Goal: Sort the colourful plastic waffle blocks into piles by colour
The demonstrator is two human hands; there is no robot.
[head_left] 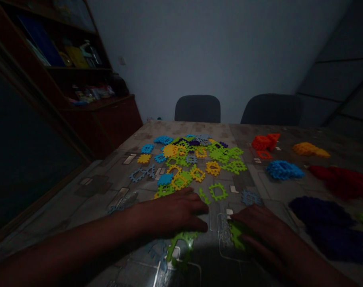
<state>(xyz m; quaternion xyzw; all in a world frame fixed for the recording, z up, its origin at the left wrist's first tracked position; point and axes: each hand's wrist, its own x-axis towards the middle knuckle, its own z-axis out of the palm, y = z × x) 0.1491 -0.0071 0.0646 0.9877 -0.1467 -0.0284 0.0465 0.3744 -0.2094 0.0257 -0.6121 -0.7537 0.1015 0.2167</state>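
Observation:
My left hand (181, 210) is over the near side of the spread of toothed plastic interlocking pieces, its fingers stretched out and apart. Under it lies a green frame-shaped piece (177, 243), partly hidden by my hand. Just beyond its fingertips are a narrow green piece (204, 195) and a square green frame (218, 192). My right hand (260, 225) has its fingers and thumb around a green toothed piece (236, 235), most of which the hand covers. A grey-blue piece (250, 197) rests beyond the right knuckles.
Mixed pieces (181, 159) spread over the middle of the patterned table (100, 183). On the right are sorted piles: orange-red (263, 142), yellow-orange (309, 150), blue (283, 170), red (342, 179) and dark purple (327, 227). Two chairs (197, 108) stand behind the table, a cabinet (106, 119) at left.

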